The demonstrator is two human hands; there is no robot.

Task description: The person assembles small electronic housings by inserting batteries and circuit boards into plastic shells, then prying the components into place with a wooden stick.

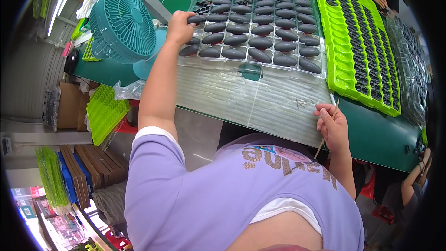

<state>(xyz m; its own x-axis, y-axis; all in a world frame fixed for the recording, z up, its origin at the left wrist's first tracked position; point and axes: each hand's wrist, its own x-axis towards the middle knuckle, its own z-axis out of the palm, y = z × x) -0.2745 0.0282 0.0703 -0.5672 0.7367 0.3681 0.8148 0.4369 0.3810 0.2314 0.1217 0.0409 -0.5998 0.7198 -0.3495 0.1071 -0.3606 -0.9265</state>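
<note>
Left hand [180,29] is pinching a smooth dark-grey oval piece [197,19] at the tray's [324,70] edge, right hand [333,128] holding a stick [320,148] beside open tabletop [369,125].

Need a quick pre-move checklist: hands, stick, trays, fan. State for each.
1. Left hand on a grey oval piece at the clear tray's left edge: ok.
2. Firmness of that grip: cannot tell.
3. Right hand holding the thin stick: ok.
4. Green tray right of the clear tray: ok.
5. Left forearm free of the fan: cannot tell, they overlap in view.
</note>
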